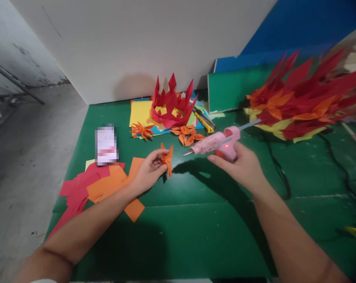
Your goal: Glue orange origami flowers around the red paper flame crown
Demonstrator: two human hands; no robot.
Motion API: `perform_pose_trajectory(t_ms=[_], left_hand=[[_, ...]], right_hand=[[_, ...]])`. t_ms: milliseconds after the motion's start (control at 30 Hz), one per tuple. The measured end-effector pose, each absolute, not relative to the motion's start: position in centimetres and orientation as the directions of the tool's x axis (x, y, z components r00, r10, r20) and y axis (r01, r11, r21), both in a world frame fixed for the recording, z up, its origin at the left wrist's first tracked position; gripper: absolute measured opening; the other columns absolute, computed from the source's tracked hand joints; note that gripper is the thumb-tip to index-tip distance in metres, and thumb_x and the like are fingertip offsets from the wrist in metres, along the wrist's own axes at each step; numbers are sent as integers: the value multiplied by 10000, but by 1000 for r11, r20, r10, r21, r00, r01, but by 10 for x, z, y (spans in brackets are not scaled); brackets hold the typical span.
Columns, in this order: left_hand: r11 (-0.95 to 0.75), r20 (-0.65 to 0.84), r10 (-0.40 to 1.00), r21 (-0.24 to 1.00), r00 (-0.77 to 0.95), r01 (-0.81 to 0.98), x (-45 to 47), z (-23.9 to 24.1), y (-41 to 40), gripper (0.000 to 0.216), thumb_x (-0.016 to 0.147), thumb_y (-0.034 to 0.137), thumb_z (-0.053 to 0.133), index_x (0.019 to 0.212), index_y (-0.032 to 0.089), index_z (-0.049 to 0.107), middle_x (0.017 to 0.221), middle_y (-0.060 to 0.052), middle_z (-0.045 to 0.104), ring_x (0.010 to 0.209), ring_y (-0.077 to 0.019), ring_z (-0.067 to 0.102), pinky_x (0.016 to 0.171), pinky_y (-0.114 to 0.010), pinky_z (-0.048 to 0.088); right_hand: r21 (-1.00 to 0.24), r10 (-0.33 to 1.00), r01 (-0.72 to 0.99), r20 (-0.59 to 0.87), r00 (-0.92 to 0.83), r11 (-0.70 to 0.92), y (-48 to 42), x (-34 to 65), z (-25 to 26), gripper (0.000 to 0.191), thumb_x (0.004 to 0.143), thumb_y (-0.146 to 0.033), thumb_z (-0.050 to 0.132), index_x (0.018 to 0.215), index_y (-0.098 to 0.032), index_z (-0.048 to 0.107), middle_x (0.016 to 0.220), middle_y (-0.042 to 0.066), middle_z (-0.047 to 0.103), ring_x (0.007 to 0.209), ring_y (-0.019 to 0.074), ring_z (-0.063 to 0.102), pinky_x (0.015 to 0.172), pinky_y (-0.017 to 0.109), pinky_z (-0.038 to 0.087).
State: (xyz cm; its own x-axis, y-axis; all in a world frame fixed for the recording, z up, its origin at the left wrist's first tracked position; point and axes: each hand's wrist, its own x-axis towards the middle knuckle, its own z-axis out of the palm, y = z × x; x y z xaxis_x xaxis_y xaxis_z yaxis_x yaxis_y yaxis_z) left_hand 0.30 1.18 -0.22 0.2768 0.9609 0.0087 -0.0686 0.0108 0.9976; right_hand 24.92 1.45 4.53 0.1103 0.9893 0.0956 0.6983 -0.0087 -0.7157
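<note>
Between the fingers of my left hand (154, 167) is an orange paper flower (167, 159), its petals pointing up and down. My right hand (242, 167) is wrapped round the handle of a pink glue gun (217, 142). The gun's metal tip points left toward the flower, apart from it, and a glue stick (250, 124) juts from its back end. A small red light glows on its side. Just beyond my hands lie a spiky orange paper flower (141, 130) and a cluster of orange paper flowers (187, 135).
A red folded-paper crown (173, 112) stands on coloured sheets at the back, beside a yellow cutter (205, 122). Red and orange paper pieces (107, 182) and a phone (106, 145) lie left. A large red-orange paper piece (301, 96) stands right, near a black cord (279, 169).
</note>
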Motion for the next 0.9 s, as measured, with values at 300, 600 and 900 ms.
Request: perform_pose_trajectory(t_ms=[300,600,900], left_hand=[[74,-46,959,993,281,-90,2,-7,12,314,747,276,687,1031,205,575,1077,-58,615,879,-122,599,809,-283,510],[152,-104,954,977,280,-153,3,-3,12,324,705,225,725,990,181,578,986,-44,634,846,-111,607,820,-281,509],[172,-116,947,971,301,-168,2,-4,11,338,703,222,732,1003,175,584,1002,-55,640,888,-130,622,861,-309,509]], right_hand=[[-608,980,793,167,110,15,12,241,36,309,674,-519,614,691,-235,494,534,-32,451,505,138,435,490,278,352],[-516,972,857,193,137,-19,10,233,33,280,683,-505,570,712,-233,513,577,-7,516,545,163,501,523,283,364],[-381,961,923,273,51,59,11,233,28,313,698,-509,518,579,-239,412,553,31,519,567,193,539,492,281,322]])
